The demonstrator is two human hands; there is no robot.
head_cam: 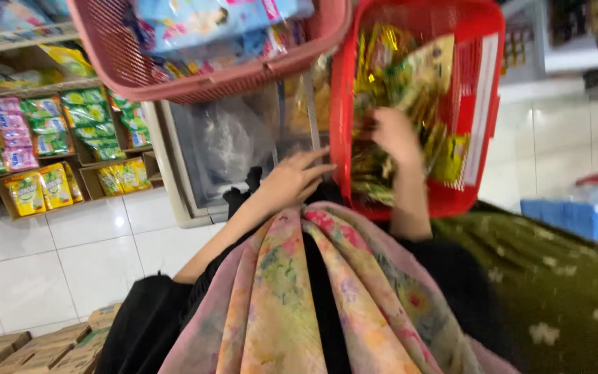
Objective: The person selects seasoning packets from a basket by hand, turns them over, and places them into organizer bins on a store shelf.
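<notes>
White floor tiles (91, 256) and low shop shelves (29, 90) stacked with bright packets fill the background. Nearer stand a grey plastic bin (223, 152), a pink basket (202, 76) above it, and a red basket (482, 104) packed with yellow and green sachets (410, 76) (blurred, so their details are unreadable). A flowered scarf (299, 305) hangs down in the foreground. Left hand (295, 176) rests with fingers spread and relaxed against the red basket's outer wall, gripping nothing. Right hand (396, 135) reaches inside that basket among the sachets; whether its fingers grasp one cannot be told.
</notes>
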